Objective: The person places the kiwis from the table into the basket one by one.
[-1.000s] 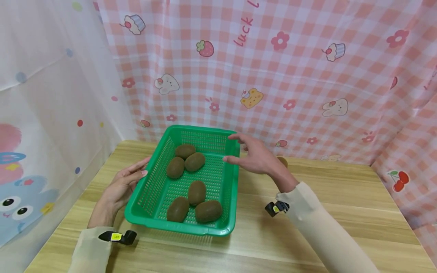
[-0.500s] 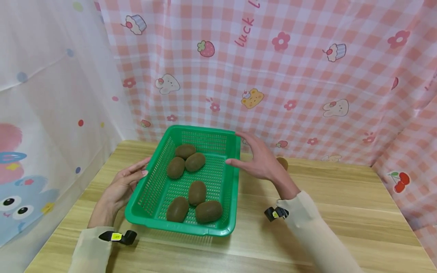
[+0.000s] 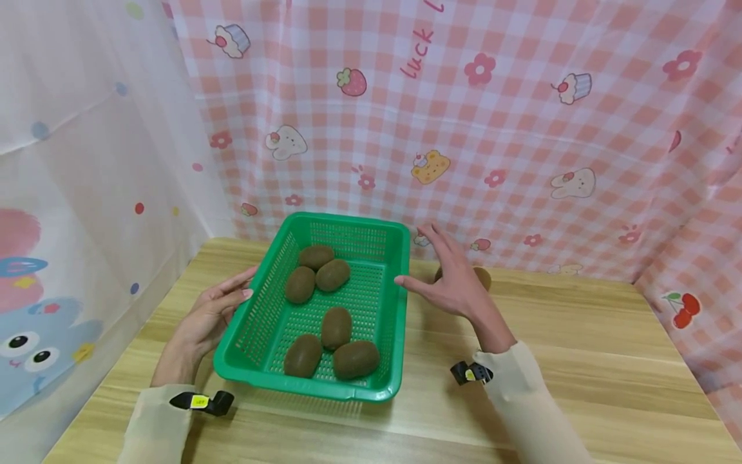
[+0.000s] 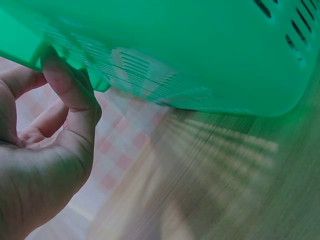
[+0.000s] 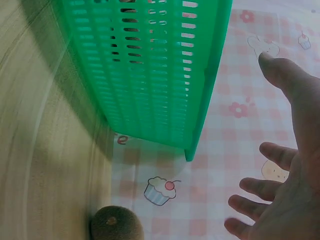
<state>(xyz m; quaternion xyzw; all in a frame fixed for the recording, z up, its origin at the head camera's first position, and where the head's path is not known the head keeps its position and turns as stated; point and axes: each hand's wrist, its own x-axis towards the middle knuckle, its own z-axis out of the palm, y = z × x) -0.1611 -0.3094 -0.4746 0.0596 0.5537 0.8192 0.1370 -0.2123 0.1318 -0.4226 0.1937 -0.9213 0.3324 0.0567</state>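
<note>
A green plastic basket (image 3: 402,322) on the wooden table holds brown kiwis: one cluster of three (image 3: 300,285) at the far left, another cluster of three (image 3: 337,328) at the near end. My left hand (image 3: 205,319) grips the basket's left side at the rim; in the left wrist view its fingers (image 4: 67,85) bend up against the rim's underside. Just right of the basket, my right hand (image 3: 455,277) is spread, holding nothing, thumb near the right rim. Behind that hand a kiwi (image 3: 482,277) is partly hidden; a kiwi (image 5: 117,224) also shows in the right wrist view.
Behind the table hangs a pink checked cloth (image 3: 377,129) with cartoon prints, close to the basket's far end. A white printed curtain (image 3: 133,148) borders the left side. The wooden table (image 3: 580,361) extends to the right of the basket.
My right hand has moved off the basket's right rim, to the right and slightly nearer, uncovering the rim. The left hand, the basket and the kiwis in it have stayed in place.
</note>
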